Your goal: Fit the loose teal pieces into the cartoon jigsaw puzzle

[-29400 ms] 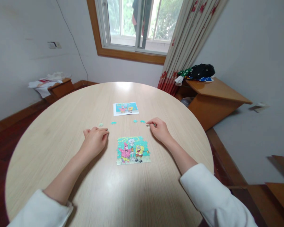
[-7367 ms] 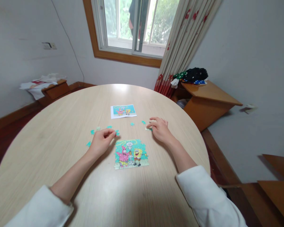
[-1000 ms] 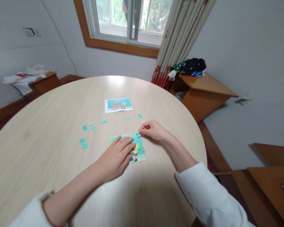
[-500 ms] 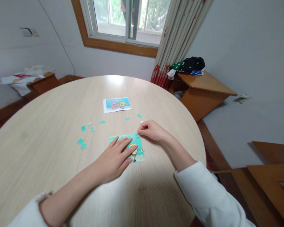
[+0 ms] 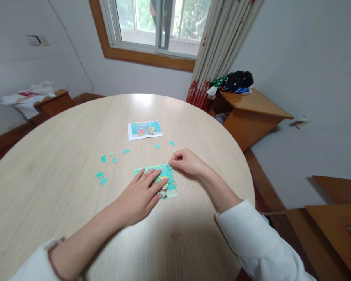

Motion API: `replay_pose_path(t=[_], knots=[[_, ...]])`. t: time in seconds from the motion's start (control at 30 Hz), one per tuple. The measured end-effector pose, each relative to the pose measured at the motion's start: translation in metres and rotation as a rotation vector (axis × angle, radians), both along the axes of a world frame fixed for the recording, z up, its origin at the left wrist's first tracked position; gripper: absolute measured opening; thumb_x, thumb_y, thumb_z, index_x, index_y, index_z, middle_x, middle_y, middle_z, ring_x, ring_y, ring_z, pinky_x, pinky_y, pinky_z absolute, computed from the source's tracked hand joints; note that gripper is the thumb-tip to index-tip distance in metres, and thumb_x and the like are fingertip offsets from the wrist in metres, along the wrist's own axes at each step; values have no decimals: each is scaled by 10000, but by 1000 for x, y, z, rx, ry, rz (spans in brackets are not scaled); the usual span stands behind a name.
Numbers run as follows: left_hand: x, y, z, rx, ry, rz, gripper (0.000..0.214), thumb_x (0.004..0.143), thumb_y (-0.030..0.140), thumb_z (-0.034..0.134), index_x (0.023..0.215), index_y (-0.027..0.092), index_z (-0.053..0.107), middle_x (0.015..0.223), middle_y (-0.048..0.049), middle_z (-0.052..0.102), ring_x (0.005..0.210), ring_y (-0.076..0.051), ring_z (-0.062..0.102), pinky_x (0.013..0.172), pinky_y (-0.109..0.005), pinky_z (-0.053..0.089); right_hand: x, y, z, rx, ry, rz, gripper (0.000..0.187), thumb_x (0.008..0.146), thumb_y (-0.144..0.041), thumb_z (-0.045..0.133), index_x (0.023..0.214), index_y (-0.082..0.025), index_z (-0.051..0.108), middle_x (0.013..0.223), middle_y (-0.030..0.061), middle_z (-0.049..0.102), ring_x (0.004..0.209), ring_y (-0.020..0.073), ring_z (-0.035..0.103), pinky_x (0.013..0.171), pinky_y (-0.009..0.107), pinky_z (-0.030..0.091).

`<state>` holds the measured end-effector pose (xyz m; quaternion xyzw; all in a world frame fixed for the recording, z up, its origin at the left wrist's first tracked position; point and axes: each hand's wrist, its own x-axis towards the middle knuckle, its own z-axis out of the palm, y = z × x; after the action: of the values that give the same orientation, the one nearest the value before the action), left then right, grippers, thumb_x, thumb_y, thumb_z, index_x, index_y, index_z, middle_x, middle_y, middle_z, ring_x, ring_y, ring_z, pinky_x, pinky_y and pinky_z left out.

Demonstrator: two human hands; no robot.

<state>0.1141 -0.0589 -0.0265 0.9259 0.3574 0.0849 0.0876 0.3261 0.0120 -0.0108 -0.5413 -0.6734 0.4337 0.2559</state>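
Observation:
A partly joined jigsaw puzzle [image 5: 171,192] in teal and yellow, with a cartoon figure on it, lies flat on the round table [image 5: 169,249]. My left hand [image 5: 142,193] rests across its left and middle part, fingers spread and palm down. At the puzzle's top right corner, around a gap in the pieces, my right hand [image 5: 187,160] pinches thumb and forefinger on a small teal puzzle piece [image 5: 169,165], mostly hidden by the fingertips. A pale piece [image 5: 175,151] shows partly behind the right hand.
Several loose pieces lie left of the puzzle, including a teal one [image 5: 103,181]. Two more, one a teal piece [image 5: 157,146], lie above it. A printed reference picture [image 5: 145,130] is farther back. Beyond the table stands a wooden cabinet [image 5: 251,117] with cloths on top.
The puzzle has shifted slightly left and away from me, with my left hand moving a little along. My right hand keeps its pinch at the top right corner, almost unmoved.

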Motion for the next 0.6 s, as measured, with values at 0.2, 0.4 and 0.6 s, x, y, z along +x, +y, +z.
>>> replay_pose_path(t=[0.2,0.4,0.6], knots=[[-1,1,-1,44,18,4,445,979,350,291,1381,246,452,1427,-122,462,1320,-265,400,1093,-550,287,-6,-3,3,67,-129,-40,102,711,-146,589,670,-109,675,608,11,613,564,90,484,554,218,363],[-2,1,-2,42,27,5,457,980,357,277,1385,237,452,1425,-135,462,1307,-270,414,1084,-556,299,-8,-3,3,89,-165,-47,112,723,-148,588,685,-112,686,608,12,623,563,89,492,557,214,366],[-1,2,-2,16,-4,10,440,972,335,311,1369,233,473,1427,-129,463,1309,-267,411,1089,-548,293,-6,-3,3,129,-232,-65,79,710,-131,612,650,-123,663,608,10,618,573,91,502,547,206,352]])
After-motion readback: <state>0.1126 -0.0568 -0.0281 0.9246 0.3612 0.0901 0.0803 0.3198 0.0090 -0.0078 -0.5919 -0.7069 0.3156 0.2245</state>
